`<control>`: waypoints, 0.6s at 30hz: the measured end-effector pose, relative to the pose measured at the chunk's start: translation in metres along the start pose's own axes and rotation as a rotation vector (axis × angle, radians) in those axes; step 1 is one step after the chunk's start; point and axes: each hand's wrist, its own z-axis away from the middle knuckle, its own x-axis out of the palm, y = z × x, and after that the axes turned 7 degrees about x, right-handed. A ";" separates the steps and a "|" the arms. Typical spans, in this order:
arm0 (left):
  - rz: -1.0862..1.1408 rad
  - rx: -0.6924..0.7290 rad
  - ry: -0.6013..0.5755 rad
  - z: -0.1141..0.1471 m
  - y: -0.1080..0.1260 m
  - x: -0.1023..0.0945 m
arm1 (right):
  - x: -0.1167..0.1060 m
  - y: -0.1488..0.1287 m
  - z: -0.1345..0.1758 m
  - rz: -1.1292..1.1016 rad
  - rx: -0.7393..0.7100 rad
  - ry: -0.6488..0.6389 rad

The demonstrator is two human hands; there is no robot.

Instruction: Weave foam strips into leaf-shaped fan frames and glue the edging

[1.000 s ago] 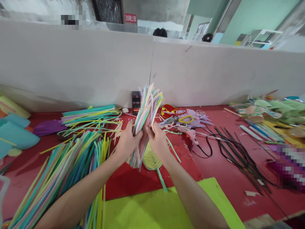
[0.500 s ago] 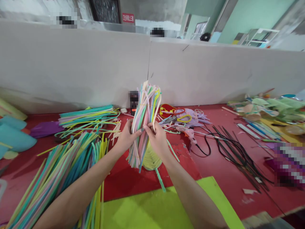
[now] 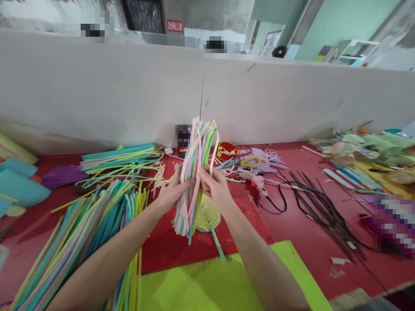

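Observation:
A bundle of pastel pipe cleaners (image 3: 191,194) stands nearly upright in front of me, in pink, cream, green, yellow and blue. My left hand (image 3: 175,190) wraps round its left side, thumb across the front. At the right side, the fingers of my right hand (image 3: 214,185) pinch a pale pipe cleaner that stands out from the bundle; its fingertips lie close to my left thumb. Behind and below the bundle lies a yellow leaf-shaped piece (image 3: 207,216) with a green stem, partly hidden by the bundle and my right hand.
A large pile of pipe cleaners (image 3: 94,229) lies on the left, with more strands (image 3: 119,157) behind. Pliers with yellow handles (image 3: 249,161) and a pink glue gun (image 3: 257,183) with a black cord lie right of centre. A lime sheet (image 3: 194,285) covers the front.
The bundle has dropped slightly, and the pale pipe cleaner at its right stands farther out. My right fingers have shifted a little; both hands stay on the bundle.

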 end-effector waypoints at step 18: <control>-0.032 -0.046 0.927 -0.073 -0.044 -0.138 | -0.038 -0.048 0.012 -0.029 0.068 0.015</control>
